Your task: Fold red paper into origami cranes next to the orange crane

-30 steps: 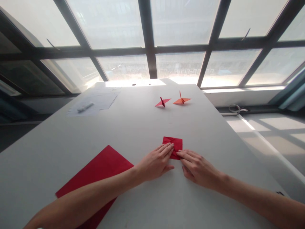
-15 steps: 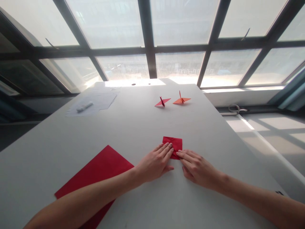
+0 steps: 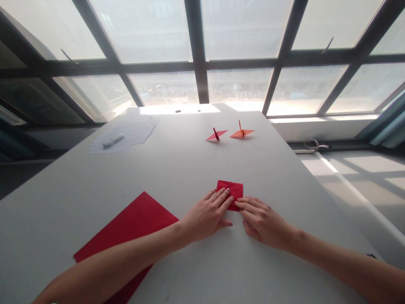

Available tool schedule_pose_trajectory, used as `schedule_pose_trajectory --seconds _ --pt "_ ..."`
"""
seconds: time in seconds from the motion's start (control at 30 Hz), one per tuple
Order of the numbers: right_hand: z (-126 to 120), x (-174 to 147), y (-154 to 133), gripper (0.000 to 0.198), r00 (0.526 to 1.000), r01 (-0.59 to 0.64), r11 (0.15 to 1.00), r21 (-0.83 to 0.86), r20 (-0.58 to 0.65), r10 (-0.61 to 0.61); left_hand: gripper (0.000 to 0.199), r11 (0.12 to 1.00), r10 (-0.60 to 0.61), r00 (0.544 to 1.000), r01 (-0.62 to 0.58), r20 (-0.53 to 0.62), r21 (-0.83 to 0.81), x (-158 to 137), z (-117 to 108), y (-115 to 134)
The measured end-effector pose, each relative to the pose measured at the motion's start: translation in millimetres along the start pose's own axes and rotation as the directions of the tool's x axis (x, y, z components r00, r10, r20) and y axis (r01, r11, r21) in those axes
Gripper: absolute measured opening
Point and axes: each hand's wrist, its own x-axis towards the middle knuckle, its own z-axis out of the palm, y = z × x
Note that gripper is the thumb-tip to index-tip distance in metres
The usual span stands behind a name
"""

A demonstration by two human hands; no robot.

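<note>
Head view: landmark is the small folded red square [image 3: 237, 191], lying flat on the white table [image 3: 186, 169] under the fingertips of both hands.
Left arm: reaches in from the near left of the square, forearm across the large red sheet [image 3: 136, 221]; left hand [image 3: 204, 216] palm down.
Right arm: reaches in from the near right of the square; right hand [image 3: 265, 221] palm down.
Left fingers: extended, close together, tips on the square's face; thumb spread on its near side; nothing gripped.
Right fingers: slightly bent, tips at the square's near-right corner; thumb apart from it, nothing pinched.
Cranes: red crane [image 3: 217, 135] and orange crane [image 3: 242, 133] beyond the square, side by side.
Papers: white sheets [image 3: 144, 131] far left of the square.
Change, 0.5 s: square and hands nearly unchanged; any fingertip shift too slight to confirm.
</note>
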Motion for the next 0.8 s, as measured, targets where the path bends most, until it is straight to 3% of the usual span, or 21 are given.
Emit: schedule_pose_trajectory --seconds 0.2,0.3,0.43,0.63,0.8 --pt "-3.8 -0.8 5.8 0.034 1.000 -0.013 0.993 0.114 -0.012 0.015 0.070 1.000 0.005 1.000 -0.005 -0.002 -0.025 0.2 0.6 -1.4" --pt "-7.6 -1.9 11.4 0.026 0.990 -0.100 0.976 0.196 -0.078 0.117 0.070 1.000 0.005 1.000 -0.005 -0.008 -0.026 0.6 2.2 -1.6" --pt "-10.0 2.4 20.9 0.029 0.941 -0.201 0.942 0.268 -0.213 0.261 0.071 1.000 0.006 1.000 -0.006 -0.006 -0.013 0.7 3.2 -1.0" --pt "-4.7 10.0 23.8 0.038 0.992 -0.114 0.989 0.097 -0.049 0.119 0.071 1.000 0.000 1.000 0.000 0.003 -0.006 0.1 3.9 -0.2" --pt "-3.8 5.8 22.8 0.039 0.997 -0.077 0.997 -0.008 0.025 0.077 0.074 1.000 0.003 1.000 -0.003 -0.011 -0.012 -0.1 5.5 -1.0"
